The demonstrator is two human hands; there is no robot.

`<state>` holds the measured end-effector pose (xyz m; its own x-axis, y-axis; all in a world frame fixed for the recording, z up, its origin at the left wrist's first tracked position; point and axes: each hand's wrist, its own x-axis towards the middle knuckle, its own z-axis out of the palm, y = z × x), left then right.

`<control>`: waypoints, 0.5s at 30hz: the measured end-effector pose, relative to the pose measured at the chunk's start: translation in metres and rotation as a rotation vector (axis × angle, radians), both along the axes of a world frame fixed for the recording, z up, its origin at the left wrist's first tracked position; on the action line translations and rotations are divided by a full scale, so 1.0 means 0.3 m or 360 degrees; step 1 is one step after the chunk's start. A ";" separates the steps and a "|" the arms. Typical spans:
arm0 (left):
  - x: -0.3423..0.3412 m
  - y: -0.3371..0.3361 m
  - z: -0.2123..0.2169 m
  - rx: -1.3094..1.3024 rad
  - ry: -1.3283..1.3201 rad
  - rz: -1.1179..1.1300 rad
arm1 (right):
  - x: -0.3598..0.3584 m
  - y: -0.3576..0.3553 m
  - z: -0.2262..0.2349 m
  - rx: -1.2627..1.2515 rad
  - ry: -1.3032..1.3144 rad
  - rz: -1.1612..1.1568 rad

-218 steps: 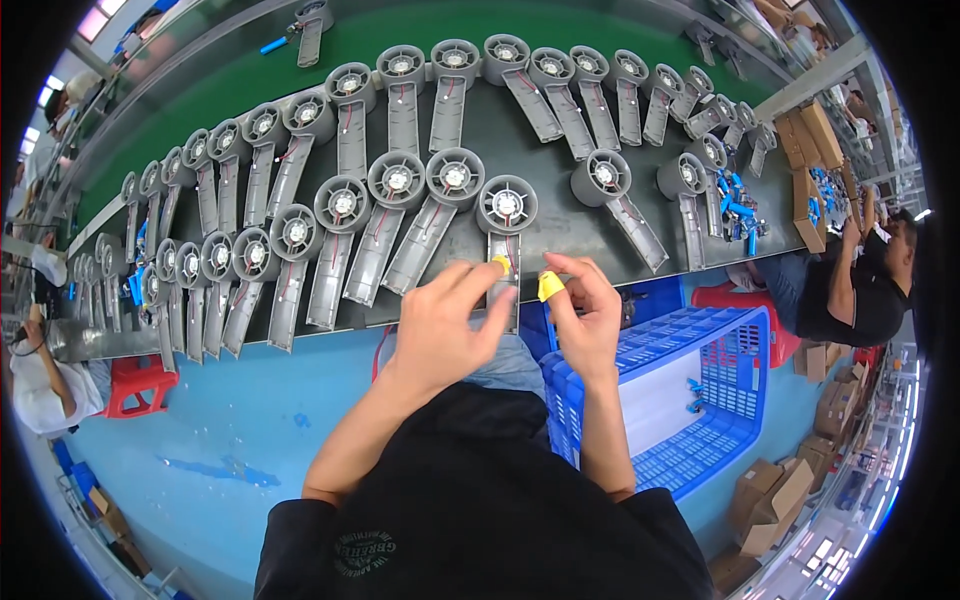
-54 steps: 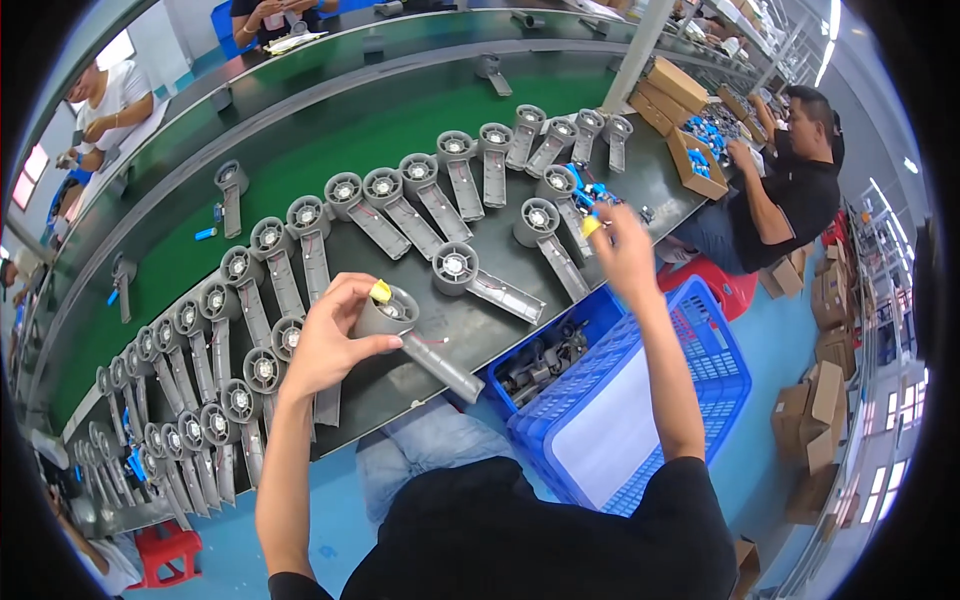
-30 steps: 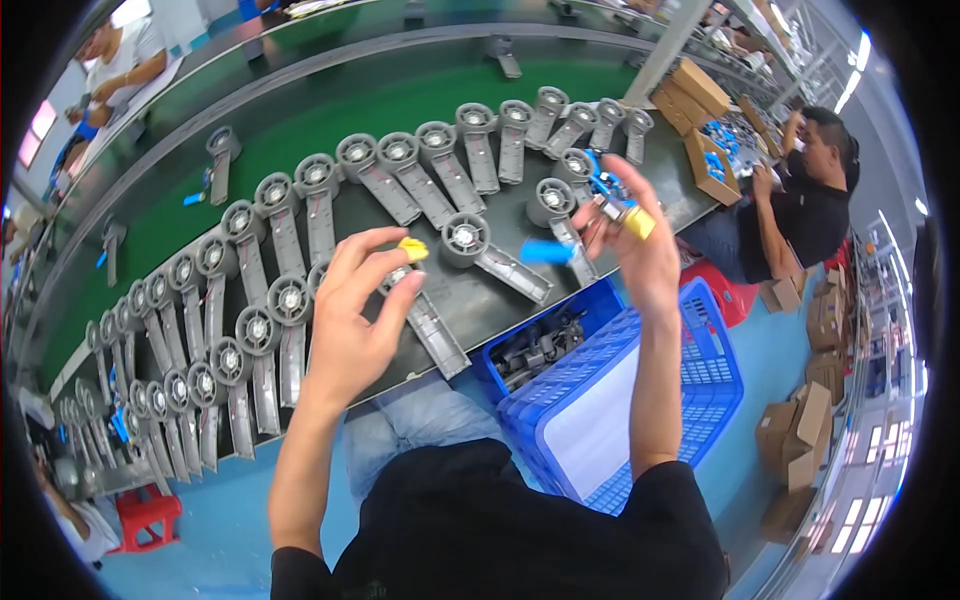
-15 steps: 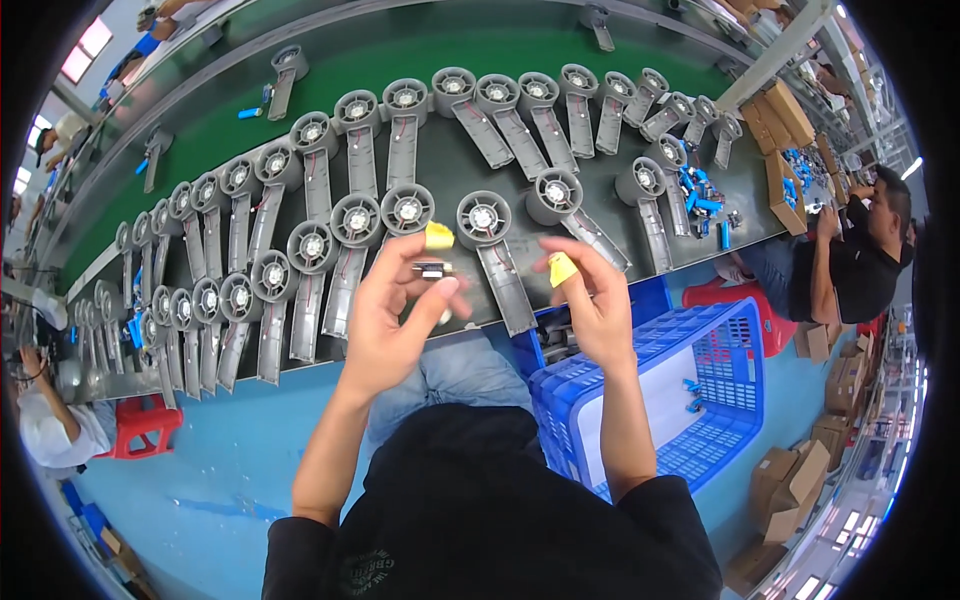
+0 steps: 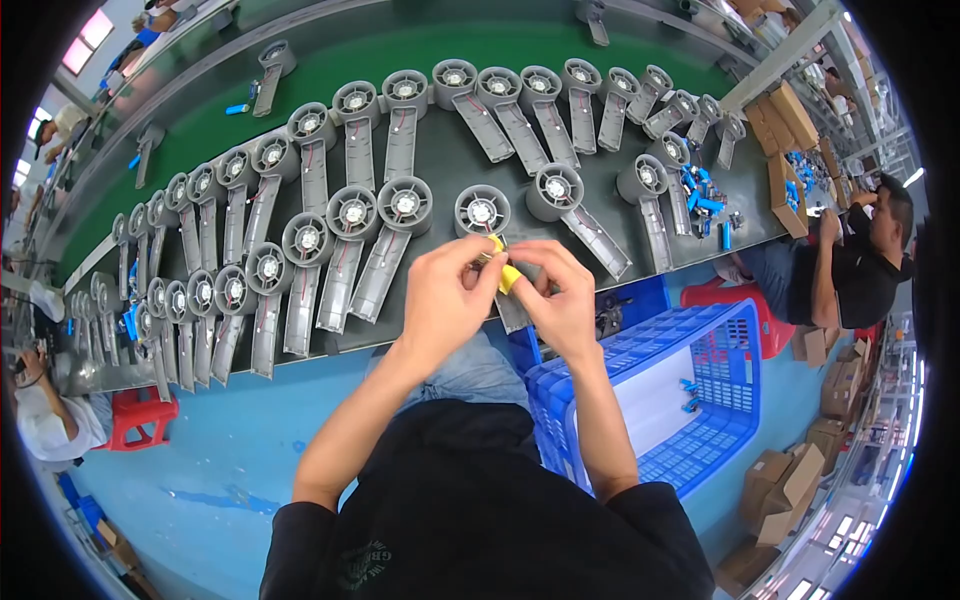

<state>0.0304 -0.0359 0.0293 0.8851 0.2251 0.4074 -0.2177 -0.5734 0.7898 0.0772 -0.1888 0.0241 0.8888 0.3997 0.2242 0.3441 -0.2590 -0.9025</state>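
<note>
Both hands meet at the near edge of the desk [image 5: 420,190]: the left hand [image 5: 440,300] and right hand [image 5: 560,300] pinch one small yellow part [image 5: 503,270] between their fingertips, lifted off the desk, probably so both can work it at once. Just behind lies a grey fan housing [image 5: 484,215] with its handle pointing toward them. Rows of similar housings [image 5: 300,250] fill the desk; a blue crate [image 5: 690,390] sits by the right side, within easy reach.
</note>
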 end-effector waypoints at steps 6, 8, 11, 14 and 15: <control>-0.035 0.041 0.010 -0.1065 0.0602 -0.0015 | 0.009 0.079 -0.031 0.0151 -0.0243 0.0014; -0.062 0.056 -0.002 -0.1017 0.0572 0.0001 | 0.010 0.078 -0.033 0.0107 -0.0189 0.0019; -0.098 0.052 -0.013 -0.0823 0.0408 0.0069 | 0.016 0.082 -0.020 0.0051 -0.0131 0.0052; -0.122 0.053 -0.014 -0.0573 0.0314 0.0142 | 0.014 0.085 -0.027 0.0065 -0.0204 0.0109; -0.122 0.055 -0.026 -0.0429 0.0250 0.0129 | 0.012 0.089 -0.022 0.0045 -0.0251 0.0122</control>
<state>-0.0062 -0.0194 0.0215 0.9071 0.3788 0.1834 -0.0434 -0.3492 0.9360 0.0809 -0.1621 0.0174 0.8088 0.4565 0.3709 0.5000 -0.2016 -0.8423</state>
